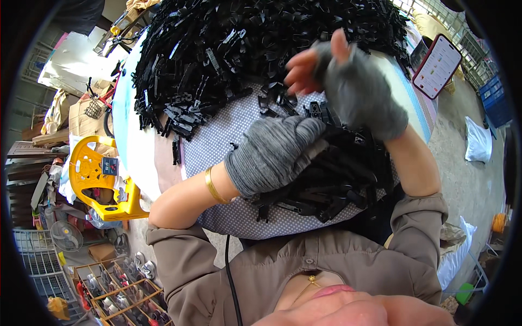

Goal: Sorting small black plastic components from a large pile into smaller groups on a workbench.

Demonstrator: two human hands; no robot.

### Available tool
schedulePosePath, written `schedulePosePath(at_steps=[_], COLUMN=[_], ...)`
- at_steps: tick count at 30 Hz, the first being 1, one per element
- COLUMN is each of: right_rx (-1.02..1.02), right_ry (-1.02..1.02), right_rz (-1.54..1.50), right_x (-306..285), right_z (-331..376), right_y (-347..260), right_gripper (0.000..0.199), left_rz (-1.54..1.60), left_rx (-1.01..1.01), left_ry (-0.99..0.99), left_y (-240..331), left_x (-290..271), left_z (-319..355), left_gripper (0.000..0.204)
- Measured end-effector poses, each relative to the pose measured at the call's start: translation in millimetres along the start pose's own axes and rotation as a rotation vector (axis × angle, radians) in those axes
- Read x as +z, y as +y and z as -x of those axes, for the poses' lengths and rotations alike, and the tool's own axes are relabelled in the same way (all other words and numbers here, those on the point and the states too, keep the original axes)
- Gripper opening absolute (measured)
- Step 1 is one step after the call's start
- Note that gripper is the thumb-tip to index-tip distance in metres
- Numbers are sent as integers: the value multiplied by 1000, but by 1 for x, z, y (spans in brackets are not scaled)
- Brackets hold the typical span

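A big heap of small black plastic parts (234, 49) covers the far half of a round table with a dotted grey cloth (217, 136). My left hand (272, 155), in a grey knit glove, is closed over a stacked bundle of black parts (331, 185) at the near edge. My right hand (348, 81), in a fingerless grey glove, is raised above the bundle with bare fingertips curled, next to loose parts; whether it pinches one I cannot tell. A gold bangle (213, 187) sits on my left wrist.
A phone (437, 66) with a lit screen lies at the table's far right edge. A yellow plastic chair (100, 179) stands left of the table. Crates of small items (117, 288) sit on the floor lower left. White bags (478, 141) lie on the concrete at right.
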State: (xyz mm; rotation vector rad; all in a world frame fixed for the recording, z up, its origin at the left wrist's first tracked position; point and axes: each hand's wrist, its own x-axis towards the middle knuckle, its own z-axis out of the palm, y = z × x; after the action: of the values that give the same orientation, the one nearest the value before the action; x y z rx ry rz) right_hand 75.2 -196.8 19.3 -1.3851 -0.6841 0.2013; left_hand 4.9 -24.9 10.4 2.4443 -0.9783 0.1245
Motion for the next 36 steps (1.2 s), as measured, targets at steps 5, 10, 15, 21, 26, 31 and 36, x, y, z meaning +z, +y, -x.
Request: schedulePosePath(at_steps=[5,10,15,21,26,31,36], right_rx=[-150,-314,-117,-186,-116,-29,58], right_ry=[8,-89,-117,-95,-103,-188,-197], right_rz=[801,1260,1433,1404,1304,1210,1279], right_x=[-37,-30,-17,-25,-27,-26,-23], right_z=[-17,-18,-16,-9,-11,-11,-11], right_y=[45,55,43,49,50,47,41], right_gripper=[29,23,26,21,17,25,19], left_rz=[-43,-277,-513,-221,584,58,-501], left_rx=[200,-366,-488,-315,-364,-295,-313], left_ry=[131,342,218,524,344,44,-232], left_y=[1,-68,-116,-95,-84,-72,-65], left_x=[-14,-50,-51,-35,-27,-30,-27], left_z=[5,14,17,4,9,14,19], left_gripper=[38,35,28,18,33,17,30])
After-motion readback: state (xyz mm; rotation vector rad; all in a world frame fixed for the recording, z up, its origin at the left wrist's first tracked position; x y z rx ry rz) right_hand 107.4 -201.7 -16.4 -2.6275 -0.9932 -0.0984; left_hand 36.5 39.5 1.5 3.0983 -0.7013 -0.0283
